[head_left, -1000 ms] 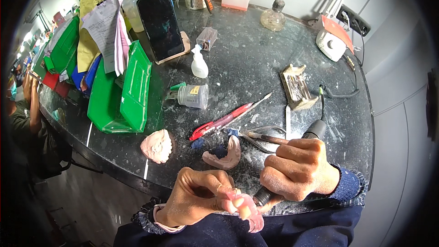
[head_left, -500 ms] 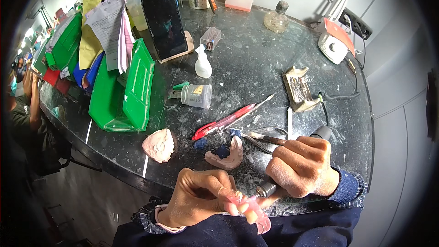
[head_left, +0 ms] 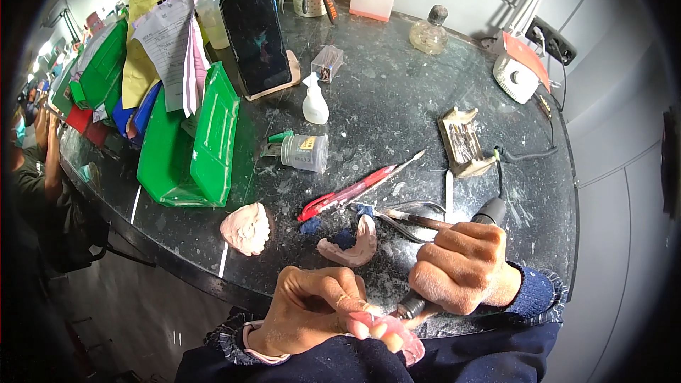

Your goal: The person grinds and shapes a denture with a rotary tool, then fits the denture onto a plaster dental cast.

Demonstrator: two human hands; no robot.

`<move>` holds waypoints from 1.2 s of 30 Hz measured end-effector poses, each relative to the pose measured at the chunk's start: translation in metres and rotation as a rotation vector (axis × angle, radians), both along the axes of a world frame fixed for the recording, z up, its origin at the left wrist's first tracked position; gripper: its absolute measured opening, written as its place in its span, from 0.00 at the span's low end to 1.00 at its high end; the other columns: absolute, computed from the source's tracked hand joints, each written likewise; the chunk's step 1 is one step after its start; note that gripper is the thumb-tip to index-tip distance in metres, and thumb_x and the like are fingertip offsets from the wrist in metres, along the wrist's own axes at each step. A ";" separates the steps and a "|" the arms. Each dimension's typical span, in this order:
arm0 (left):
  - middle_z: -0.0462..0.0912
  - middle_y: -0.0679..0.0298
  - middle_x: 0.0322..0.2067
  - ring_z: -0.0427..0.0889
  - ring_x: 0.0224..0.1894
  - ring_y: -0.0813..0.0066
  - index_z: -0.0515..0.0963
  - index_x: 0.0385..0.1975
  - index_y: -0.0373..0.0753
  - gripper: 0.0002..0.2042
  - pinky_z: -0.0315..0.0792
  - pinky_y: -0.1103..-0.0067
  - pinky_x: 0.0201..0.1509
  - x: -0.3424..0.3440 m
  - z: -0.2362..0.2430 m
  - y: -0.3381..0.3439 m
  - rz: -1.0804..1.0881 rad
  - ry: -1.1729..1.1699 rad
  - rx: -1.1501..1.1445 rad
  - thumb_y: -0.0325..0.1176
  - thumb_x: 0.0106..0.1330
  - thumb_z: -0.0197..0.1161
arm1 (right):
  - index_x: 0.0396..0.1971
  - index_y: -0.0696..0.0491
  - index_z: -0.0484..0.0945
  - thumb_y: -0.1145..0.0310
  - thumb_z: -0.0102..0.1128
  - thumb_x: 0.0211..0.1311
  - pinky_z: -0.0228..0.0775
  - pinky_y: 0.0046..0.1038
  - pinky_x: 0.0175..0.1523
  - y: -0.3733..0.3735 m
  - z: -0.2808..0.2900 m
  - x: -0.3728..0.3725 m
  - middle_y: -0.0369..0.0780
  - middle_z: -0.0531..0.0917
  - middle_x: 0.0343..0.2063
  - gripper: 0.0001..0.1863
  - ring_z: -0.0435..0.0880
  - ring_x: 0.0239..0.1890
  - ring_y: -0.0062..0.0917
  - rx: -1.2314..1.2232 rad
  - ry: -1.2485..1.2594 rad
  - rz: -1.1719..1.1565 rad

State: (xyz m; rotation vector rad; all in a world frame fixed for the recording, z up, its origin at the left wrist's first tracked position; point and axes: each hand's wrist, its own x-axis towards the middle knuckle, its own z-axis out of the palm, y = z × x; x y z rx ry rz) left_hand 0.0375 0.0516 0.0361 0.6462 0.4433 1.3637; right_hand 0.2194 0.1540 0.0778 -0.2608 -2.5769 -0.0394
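Pinched in the fingers of my left hand [head_left: 308, 308] is a pink denture plate [head_left: 410, 344], held at the bench's near edge above my lap. My right hand [head_left: 461, 269] is wrapped round a dark rotary handpiece [head_left: 411, 306], whose nose is right at the plate. The bur tip is mostly hidden behind the plate, so contact is hard to make out. Just beyond my hands lies a pale pink horseshoe-shaped piece [head_left: 358, 245]. Farther left sits a pinkish plaster dental model [head_left: 246, 230]. White dust coats both hands.
On the dusty dark bench [head_left: 383, 99] lie a red pen [head_left: 347, 191], a brush [head_left: 418, 220] and a tipped clear cup [head_left: 305, 152]. A tool rest [head_left: 464, 142] stands right. Green bins [head_left: 213, 142] and a propped phone [head_left: 255, 42] stand left. Another person [head_left: 42, 177] is at far left.
The denture plate has turned slightly in my left fingers and its lower end has shifted a little right. The handpiece nose has dipped slightly and steepened. Both grips remain.
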 end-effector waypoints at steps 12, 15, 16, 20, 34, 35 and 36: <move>0.78 0.58 0.23 0.73 0.25 0.72 0.78 0.23 0.33 0.08 0.67 0.79 0.26 0.003 -0.002 -0.003 0.031 0.005 -0.069 0.24 0.45 0.71 | 0.12 0.49 0.63 0.40 0.60 0.46 0.56 0.18 0.15 0.002 0.001 0.001 0.30 0.62 0.11 0.27 0.66 0.11 0.16 0.007 -0.010 0.071; 0.77 0.58 0.22 0.73 0.25 0.72 0.78 0.22 0.33 0.08 0.66 0.79 0.26 0.001 -0.003 -0.002 -0.002 0.038 -0.046 0.25 0.45 0.72 | 0.12 0.49 0.62 0.41 0.60 0.47 0.57 0.19 0.15 0.001 0.006 -0.002 0.30 0.62 0.11 0.27 0.66 0.11 0.16 -0.056 -0.016 -0.022; 0.77 0.58 0.22 0.72 0.24 0.72 0.78 0.21 0.33 0.08 0.66 0.79 0.26 0.001 -0.003 -0.002 -0.003 0.027 -0.066 0.26 0.45 0.72 | 0.12 0.48 0.61 0.41 0.60 0.47 0.57 0.19 0.15 0.001 0.005 -0.003 0.30 0.62 0.11 0.27 0.66 0.11 0.16 -0.076 -0.015 -0.027; 0.76 0.60 0.21 0.72 0.25 0.72 0.77 0.20 0.34 0.08 0.66 0.78 0.27 0.002 0.001 -0.001 -0.036 -0.011 -0.157 0.28 0.47 0.71 | 0.12 0.49 0.62 0.39 0.60 0.45 0.58 0.19 0.15 0.002 -0.002 -0.002 0.30 0.62 0.11 0.28 0.67 0.11 0.16 -0.067 -0.003 0.056; 0.78 0.59 0.27 0.78 0.31 0.75 0.79 0.28 0.33 0.05 0.73 0.82 0.35 0.002 -0.004 -0.002 -0.110 -0.215 -0.130 0.18 0.53 0.63 | 0.15 0.50 0.65 0.41 0.64 0.36 0.59 0.24 0.15 0.001 0.004 -0.003 0.31 0.65 0.13 0.27 0.69 0.12 0.21 -0.210 0.017 0.002; 0.78 0.59 0.26 0.78 0.31 0.75 0.79 0.28 0.33 0.04 0.73 0.82 0.35 0.002 -0.004 -0.002 -0.102 -0.205 -0.119 0.18 0.53 0.63 | 0.15 0.50 0.65 0.41 0.63 0.36 0.59 0.24 0.15 0.000 0.001 -0.003 0.32 0.65 0.13 0.27 0.69 0.12 0.21 -0.213 0.017 0.010; 0.78 0.59 0.26 0.78 0.30 0.76 0.79 0.28 0.33 0.04 0.73 0.82 0.35 0.001 -0.004 -0.002 -0.094 -0.194 -0.107 0.18 0.54 0.63 | 0.15 0.50 0.65 0.41 0.63 0.36 0.59 0.24 0.15 0.000 -0.001 -0.003 0.32 0.65 0.13 0.27 0.69 0.12 0.20 -0.215 0.017 0.019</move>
